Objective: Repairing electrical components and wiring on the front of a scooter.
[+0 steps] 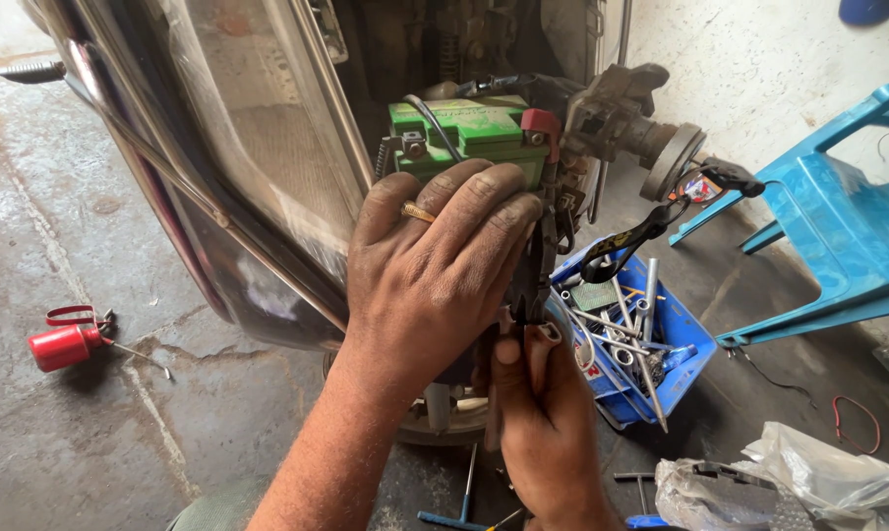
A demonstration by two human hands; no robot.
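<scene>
My left hand [430, 270], grimy and wearing a gold ring, is curled over a part of the scooter just under the green battery [469, 133]; what its fingers enclose is hidden. My right hand [548, 423] comes up from below, to the right of the left hand. It grips the brown rubber-sleeved handles of a pair of pliers [541, 334]. The dark jaws of the pliers reach up beside my left fingertips, into the wiring under the battery's red terminal cap [541, 123].
The scooter's glossy dark body panel [238, 187] fills the upper left. A red oil can [66, 344] lies on the concrete at left. A blue crate of tools [676, 339], a blue plastic chair [838, 226] and a plastic bag [818, 477] are at right. A T-handle wrench [461, 497] lies below.
</scene>
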